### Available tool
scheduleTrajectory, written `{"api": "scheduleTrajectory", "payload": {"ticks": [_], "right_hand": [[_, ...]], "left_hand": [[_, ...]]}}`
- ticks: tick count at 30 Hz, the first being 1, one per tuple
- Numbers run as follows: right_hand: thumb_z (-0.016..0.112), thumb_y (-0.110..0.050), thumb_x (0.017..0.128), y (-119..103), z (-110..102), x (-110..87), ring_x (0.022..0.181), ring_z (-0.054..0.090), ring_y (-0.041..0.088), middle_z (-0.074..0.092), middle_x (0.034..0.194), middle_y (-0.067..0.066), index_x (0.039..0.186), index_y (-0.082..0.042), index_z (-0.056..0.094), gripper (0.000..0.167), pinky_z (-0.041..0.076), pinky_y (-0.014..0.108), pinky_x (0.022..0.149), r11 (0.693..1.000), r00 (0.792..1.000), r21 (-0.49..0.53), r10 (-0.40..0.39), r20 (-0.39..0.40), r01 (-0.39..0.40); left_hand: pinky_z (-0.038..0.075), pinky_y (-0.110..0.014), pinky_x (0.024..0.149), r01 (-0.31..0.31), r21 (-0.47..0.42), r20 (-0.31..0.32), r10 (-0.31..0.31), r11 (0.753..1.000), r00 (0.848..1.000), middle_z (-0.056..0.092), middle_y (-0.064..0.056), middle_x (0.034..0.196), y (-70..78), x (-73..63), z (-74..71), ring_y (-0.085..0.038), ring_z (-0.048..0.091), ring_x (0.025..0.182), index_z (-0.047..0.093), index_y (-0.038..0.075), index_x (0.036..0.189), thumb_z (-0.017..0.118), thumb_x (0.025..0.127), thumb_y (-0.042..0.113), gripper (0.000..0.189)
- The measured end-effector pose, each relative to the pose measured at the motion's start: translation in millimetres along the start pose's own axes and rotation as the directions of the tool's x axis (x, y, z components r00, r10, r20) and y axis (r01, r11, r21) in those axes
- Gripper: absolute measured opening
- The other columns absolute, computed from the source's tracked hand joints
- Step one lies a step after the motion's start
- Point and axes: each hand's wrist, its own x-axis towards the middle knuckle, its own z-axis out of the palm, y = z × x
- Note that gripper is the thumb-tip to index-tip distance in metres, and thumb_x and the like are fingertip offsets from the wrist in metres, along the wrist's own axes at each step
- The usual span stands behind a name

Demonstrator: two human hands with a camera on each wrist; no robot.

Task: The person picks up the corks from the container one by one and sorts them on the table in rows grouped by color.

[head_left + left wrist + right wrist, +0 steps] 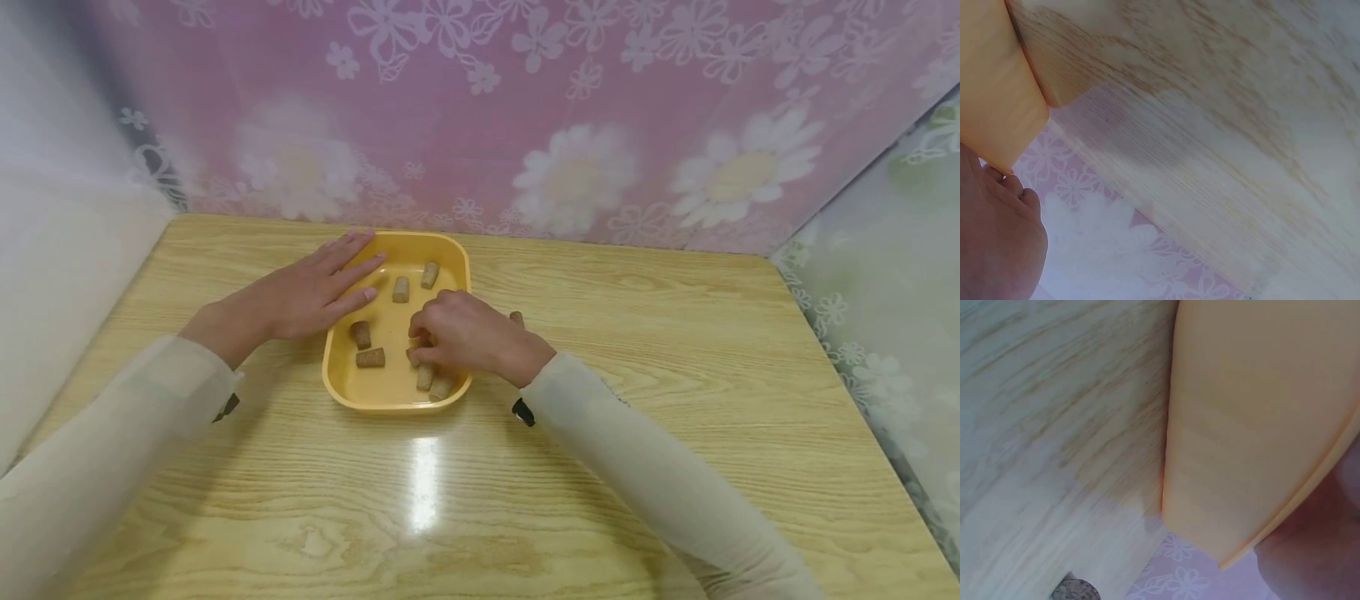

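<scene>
A yellow plastic tray [397, 407] holds several tapered cork stoppers, some pale and some darker brown. My left hand [307, 296] rests over the tray's left rim with its fingers spread and fairly straight. Inside the right half, my right hand [472, 333] has curled fingers and pinches a brown cork stopper [412, 357], mostly hidden by the fingers. Just below that hand lie a pale cork stopper [425, 377] and another pale stopper [439, 389]. Two brown stoppers, one a dark cork [361, 335], lie at the left; a light cork [401, 290] is farther back.
A single cork stopper [1076, 590] stands on the wood-grain table [637, 333] to the tray's right, partly behind my right wrist in the head view. Pink flowered cloth [465, 125] rises at the table's back edge. Pale sheets hang at both sides.
</scene>
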Motion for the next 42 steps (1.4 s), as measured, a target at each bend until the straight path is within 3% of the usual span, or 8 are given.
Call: {"api": "scheduleTrajectory", "payload": {"ticks": [9, 14, 19, 26, 32, 36, 42], "right_hand": [[0.075, -0.034, 0.102, -1.5, 0.3, -1.2, 0.079, 0.06, 0.016, 0.067, 0.085, 0.0, 0.102, -0.011, 0.075, 0.023, 0.052, 0.03, 0.072, 0.995, 0.999, -0.083, 0.049, 0.005, -0.048], [0.076, -0.037, 0.102, -1.9, 0.0, -2.1, 0.079, 0.062, 0.016, 0.068, 0.084, -0.002, 0.089, -0.014, 0.072, 0.026, 0.053, 0.03, 0.072, 0.992, 0.997, -0.104, 0.073, 0.003, -0.073], [0.076, -0.034, 0.101, -1.1, 1.2, -2.0, 0.08, 0.062, 0.016, 0.069, 0.083, -0.003, 0.087, -0.015, 0.074, 0.023, 0.054, 0.031, 0.075, 0.993, 0.999, -0.108, 0.051, -0.016, -0.053], [0.073, -0.031, 0.103, 0.2, 4.5, -2.2, 0.087, 0.07, 0.016, 0.075, 0.1, -0.002, 0.107, -0.015, 0.082, 0.019, 0.06, 0.034, 0.081, 0.991, 0.999, -0.132, -0.014, -0.045, 0.008], [0.071, -0.026, 0.105, -0.8, 5.4, -1.4, 0.099, 0.071, 0.014, 0.074, 0.108, -0.006, 0.13, -0.018, 0.078, 0.027, 0.056, 0.041, 0.092, 0.994, 0.999, -0.113, -0.015, -0.033, 0.012], [0.07, -0.023, 0.106, -1.1, 6.1, -0.6, 0.099, 0.067, 0.016, 0.073, 0.106, -0.006, 0.135, -0.019, 0.076, 0.029, 0.053, 0.042, 0.093, 0.995, 1.0, -0.103, -0.006, -0.024, 0.003], [0.073, -0.021, 0.1, 0.9, 5.5, -0.1, 0.105, 0.071, 0.02, 0.076, 0.117, 0.002, 0.136, -0.011, 0.076, 0.037, 0.058, 0.039, 0.098, 0.997, 0.999, -0.075, 0.001, -0.036, -0.003]], "left_hand": [[0.007, -0.065, 0.137, 0.003, 0.0, 0.007, -0.003, 1.0, 1.0, -0.012, -0.001, 0.185, 0.6, 1.1, -0.5, -0.035, -0.007, 0.172, 0.007, 0.029, 0.178, 0.023, 0.116, 0.064, 0.073], [0.008, -0.065, 0.137, -0.003, 0.0, 0.004, 0.003, 1.0, 1.0, -0.012, -0.001, 0.185, 1.9, 1.8, -1.8, -0.035, -0.007, 0.172, 0.007, 0.029, 0.178, 0.023, 0.116, 0.063, 0.072], [0.008, -0.065, 0.137, -0.004, 0.005, 0.005, 0.004, 1.0, 1.0, -0.011, -0.001, 0.185, 2.2, 1.4, -2.3, -0.036, -0.006, 0.172, 0.007, 0.029, 0.178, 0.024, 0.117, 0.061, 0.071], [0.008, -0.064, 0.138, -0.002, 0.006, 0.008, 0.002, 1.0, 1.0, -0.01, -0.003, 0.186, 2.1, 0.8, -1.5, -0.036, -0.006, 0.172, 0.007, 0.028, 0.178, 0.024, 0.117, 0.06, 0.071], [0.008, -0.064, 0.137, -0.003, 0.017, 0.008, 0.003, 1.0, 1.0, -0.01, -0.004, 0.186, 1.1, 0.5, -1.1, -0.037, -0.005, 0.172, 0.007, 0.027, 0.178, 0.025, 0.118, 0.059, 0.071], [0.009, -0.065, 0.137, -0.004, 0.016, 0.006, 0.003, 1.0, 1.0, -0.009, -0.004, 0.186, 0.1, 0.2, -0.9, -0.038, -0.005, 0.172, 0.007, 0.028, 0.178, 0.026, 0.118, 0.059, 0.071], [0.009, -0.065, 0.137, -0.007, 0.012, 0.005, 0.007, 1.0, 1.0, -0.009, -0.004, 0.186, -0.6, -0.1, -0.5, -0.039, -0.004, 0.172, 0.008, 0.027, 0.178, 0.026, 0.118, 0.058, 0.07]]}}
